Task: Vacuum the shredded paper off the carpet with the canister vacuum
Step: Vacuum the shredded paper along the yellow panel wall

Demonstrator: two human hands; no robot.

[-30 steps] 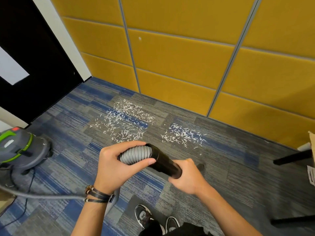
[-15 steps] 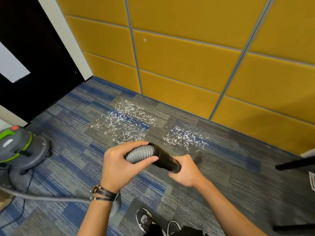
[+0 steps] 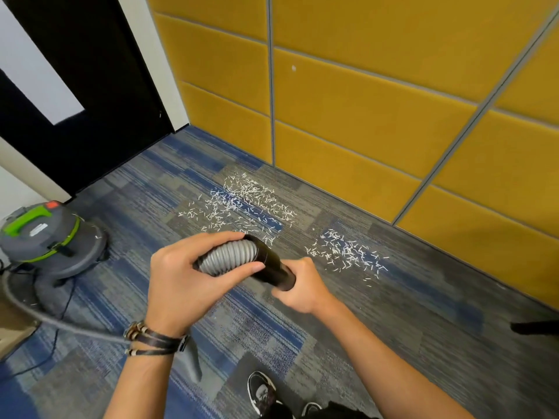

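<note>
Blue-grey carpet beside the yellow wall still carries all the shredded paper. Gripping the grey hose, the left hand has edged toward it with the right hand, which clasps the black cuff; pickup likely hasn't begun.

The right hand covers the lower end of the black tube, so what it joins cannot be told. The grey hose is hidden behind the left hand. The canister vacuum is blurred, and the shoes are cut by the bottom edge
</note>
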